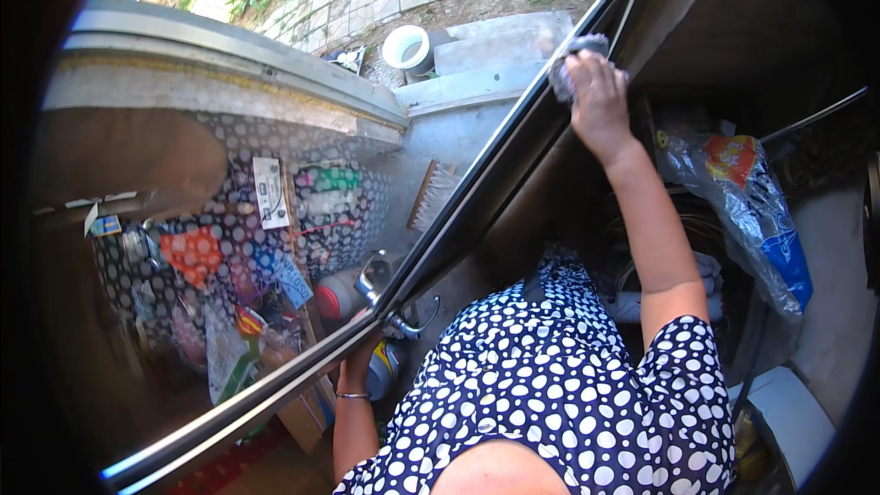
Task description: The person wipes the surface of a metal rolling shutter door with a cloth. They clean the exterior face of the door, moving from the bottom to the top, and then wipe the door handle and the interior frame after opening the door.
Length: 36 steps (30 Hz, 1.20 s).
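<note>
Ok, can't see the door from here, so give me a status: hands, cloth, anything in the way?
Right hand pressing grey cloth on the glass door's upper edge. Left hand gripping the door edge beside the metal handle. Nothing blocking the cloth.

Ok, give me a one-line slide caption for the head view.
Right hand presses a grey cloth to the glass door's frame; left hand grips its edge below the handle.
</note>
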Tool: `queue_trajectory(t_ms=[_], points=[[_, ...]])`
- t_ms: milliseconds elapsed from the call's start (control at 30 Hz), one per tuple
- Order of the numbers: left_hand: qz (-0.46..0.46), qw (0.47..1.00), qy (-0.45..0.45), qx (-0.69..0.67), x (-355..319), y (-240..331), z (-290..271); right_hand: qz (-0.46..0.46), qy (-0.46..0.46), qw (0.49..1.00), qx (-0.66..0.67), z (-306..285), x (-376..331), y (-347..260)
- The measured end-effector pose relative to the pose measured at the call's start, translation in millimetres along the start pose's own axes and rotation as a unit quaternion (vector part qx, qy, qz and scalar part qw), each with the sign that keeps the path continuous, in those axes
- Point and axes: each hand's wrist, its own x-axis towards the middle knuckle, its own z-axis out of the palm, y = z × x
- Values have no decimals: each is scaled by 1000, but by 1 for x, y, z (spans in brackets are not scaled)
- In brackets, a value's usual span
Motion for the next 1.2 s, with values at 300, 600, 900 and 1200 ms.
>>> queue_trajectory(t_ms=[300,600,900,1200], points=[[145,986,-20,84,10,-7,6,-195,-125,967,103,-44,-96,-179],[223,971,-81,-34,53,-73,9,-442,-89,867,212,-48,-146,-300],[368,924,66,-76,49,-6,14,-502,201,832,123,-134,-49,-340],[290,904,-68,-307,68,-52,22,-487,349,783,170,-326,131,-414]])
